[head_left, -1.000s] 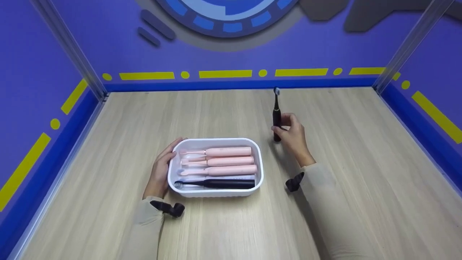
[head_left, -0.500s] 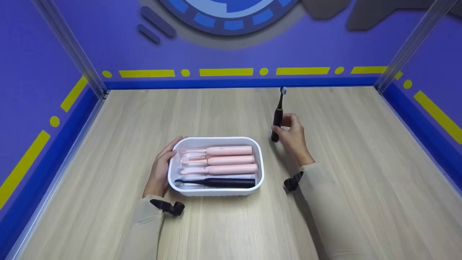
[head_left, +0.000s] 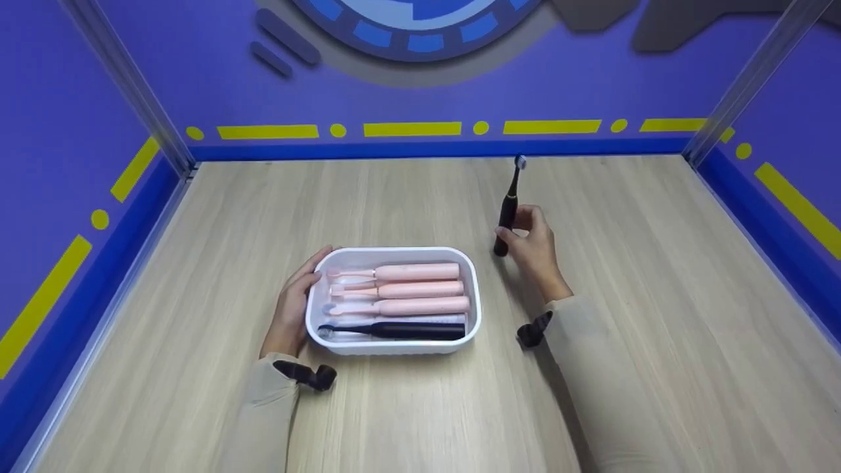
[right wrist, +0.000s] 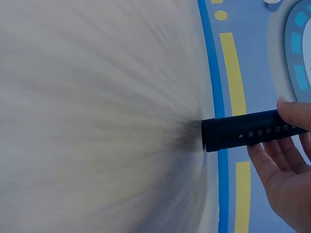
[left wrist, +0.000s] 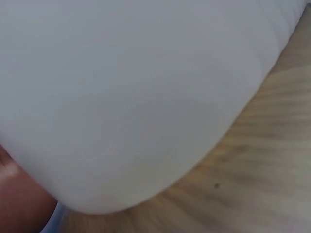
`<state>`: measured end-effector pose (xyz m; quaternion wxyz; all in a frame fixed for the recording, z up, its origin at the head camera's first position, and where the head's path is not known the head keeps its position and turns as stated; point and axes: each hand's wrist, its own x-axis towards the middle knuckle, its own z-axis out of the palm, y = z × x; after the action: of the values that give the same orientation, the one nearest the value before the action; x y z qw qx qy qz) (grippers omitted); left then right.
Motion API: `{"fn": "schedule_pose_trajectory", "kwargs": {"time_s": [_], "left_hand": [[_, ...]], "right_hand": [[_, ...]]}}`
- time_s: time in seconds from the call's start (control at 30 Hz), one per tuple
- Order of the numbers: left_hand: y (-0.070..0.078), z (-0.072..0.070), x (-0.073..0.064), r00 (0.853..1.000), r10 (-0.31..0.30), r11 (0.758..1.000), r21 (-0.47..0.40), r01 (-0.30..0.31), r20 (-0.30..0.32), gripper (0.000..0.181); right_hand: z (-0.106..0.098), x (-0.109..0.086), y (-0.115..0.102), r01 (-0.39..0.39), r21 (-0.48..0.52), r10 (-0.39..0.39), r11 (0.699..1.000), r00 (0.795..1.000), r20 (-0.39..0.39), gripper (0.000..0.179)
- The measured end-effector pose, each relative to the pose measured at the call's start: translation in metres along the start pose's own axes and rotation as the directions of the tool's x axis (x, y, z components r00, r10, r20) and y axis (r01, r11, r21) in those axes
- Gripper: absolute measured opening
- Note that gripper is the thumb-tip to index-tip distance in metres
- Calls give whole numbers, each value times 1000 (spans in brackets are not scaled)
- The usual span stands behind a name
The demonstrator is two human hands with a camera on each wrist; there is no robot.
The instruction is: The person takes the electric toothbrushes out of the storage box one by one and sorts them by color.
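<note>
Your left hand [head_left: 289, 312] has hold of the white box [head_left: 401, 348] at its left end, left of centre in the head view, fingers bent round the far corner and thumb at the rim. Your right hand [head_left: 537, 248], right of centre, pinches a black toothbrush [head_left: 509, 210] by the lower handle between thumb and fingers, no wider apart than the handle. Brush stands near upright, head up, top leaning a little to the right; from the right wrist, small pale symbols run along the handle. Whether its base touches the worktop [head_left: 420, 420], you can't tell. Held brush is outside the box, off its upper right corner. Inside: three pink toothbrushes [head_left: 420, 290] lie side by side, heads left, handles right; a second black toothbrush [head_left: 420, 330] lies along the edge lowest in the frame, heads the same way. A white item [head_left: 454, 319] shows partly between that one and the nearest pink handle, mostly hidden. Left wrist view is mostly the box's pale outer wall, wood grain at right, a blurred bit of hand at lower left. Purple back wall [head_left: 420, 98] with yellow bars spans the top.
</note>
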<state>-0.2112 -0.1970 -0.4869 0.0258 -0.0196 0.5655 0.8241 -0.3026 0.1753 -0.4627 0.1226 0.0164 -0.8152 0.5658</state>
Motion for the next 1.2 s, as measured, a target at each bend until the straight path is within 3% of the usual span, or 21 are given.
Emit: {"fn": "schedule_pose_trajectory", "kwargs": {"time_s": [0.47, 0.93, 1.2], "left_hand": [[0, 1, 2, 1000, -13, 1000, 14, 13, -29, 52], [-2, 1, 2, 1000, 1, 1000, 29, -1, -24, 52], [-2, -1, 3, 1000, 27, 1000, 5, -27, 12, 52]], "right_hand": [[-1, -1, 4, -5, 59, 5, 998, 1000, -8, 37], [-3, -4, 5, 5, 39, -4, 999, 1000, -24, 35], [-2, -5, 5, -19, 35, 20, 999, 999, -34, 36]]}}
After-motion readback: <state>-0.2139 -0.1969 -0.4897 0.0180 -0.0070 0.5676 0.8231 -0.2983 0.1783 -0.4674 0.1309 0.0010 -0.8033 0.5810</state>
